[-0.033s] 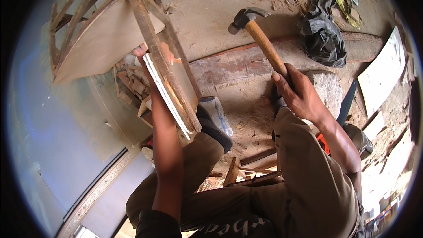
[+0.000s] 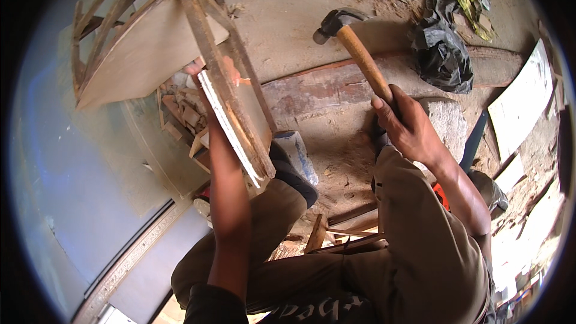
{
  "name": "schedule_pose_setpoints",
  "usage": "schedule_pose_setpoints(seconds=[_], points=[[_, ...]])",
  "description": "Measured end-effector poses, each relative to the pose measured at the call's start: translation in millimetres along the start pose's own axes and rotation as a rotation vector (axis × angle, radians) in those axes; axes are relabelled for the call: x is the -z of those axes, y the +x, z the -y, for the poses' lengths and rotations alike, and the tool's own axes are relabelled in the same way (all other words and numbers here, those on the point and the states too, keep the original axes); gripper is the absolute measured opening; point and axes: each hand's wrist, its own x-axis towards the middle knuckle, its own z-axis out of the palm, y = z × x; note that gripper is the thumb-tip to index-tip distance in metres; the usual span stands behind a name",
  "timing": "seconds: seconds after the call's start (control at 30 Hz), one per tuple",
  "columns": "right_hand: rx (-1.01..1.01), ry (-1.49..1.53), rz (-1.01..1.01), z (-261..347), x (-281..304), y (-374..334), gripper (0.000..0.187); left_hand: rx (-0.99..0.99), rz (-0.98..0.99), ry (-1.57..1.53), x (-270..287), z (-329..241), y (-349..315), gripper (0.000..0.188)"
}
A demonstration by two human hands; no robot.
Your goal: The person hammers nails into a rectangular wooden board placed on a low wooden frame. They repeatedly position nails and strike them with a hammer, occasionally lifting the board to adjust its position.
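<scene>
My right hand [image 2: 405, 121] is wrapped round the wooden handle of a claw hammer [image 2: 362, 55]. The hammer's dark head [image 2: 336, 26] is raised to the upper left, apart from the wood. At the left stands a tilted wooden frame [image 2: 207, 42] of narrow brown bars, with a pale thin board [image 2: 141, 54] fixed in it. My left hand [image 2: 195, 67] grips the frame beside a white-edged panel strip [image 2: 229, 127]; most of its fingers are hidden by the wood. The near end of the frame comes down by my left knee.
Wood offcuts [image 2: 183, 117] lie in a heap under the frame. A long plank [image 2: 318, 91] crosses the dusty ground. A crumpled black plastic bag [image 2: 441, 54] and a white sheet [image 2: 521, 105] lie to the right. A blue-grey panel [image 2: 90, 186] fills the left side.
The frame and its board sit very slightly further right in the picture. Both hands keep the same hold.
</scene>
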Motion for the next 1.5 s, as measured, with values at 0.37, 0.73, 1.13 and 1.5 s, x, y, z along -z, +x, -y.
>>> schedule_pose_setpoints(seconds=[0.37,0.73,1.13,1.5], points=[[-0.034,0.132,-0.089,33.0,-3.6,-42.8,0.038,-0.014,-0.694,0.299,-59.5,-4.6,-6.7,0.073],[0.208,0.121,-0.361,129.8,51.0,-158.7,0.032,0.026,-0.7,0.276,-111.9,-37.7,-23.8,0.073],[0.244,0.441,-0.316,181.6,-78.4,-260.6,0.037,0.241,-0.846,0.376,-129.2,-90.0,-81.7,0.092],[0.147,0.567,-0.127,106.1,-244.6,-206.4,0.048,0.23,-1.025,0.921,-155.6,-80.1,-88.7,0.069]])
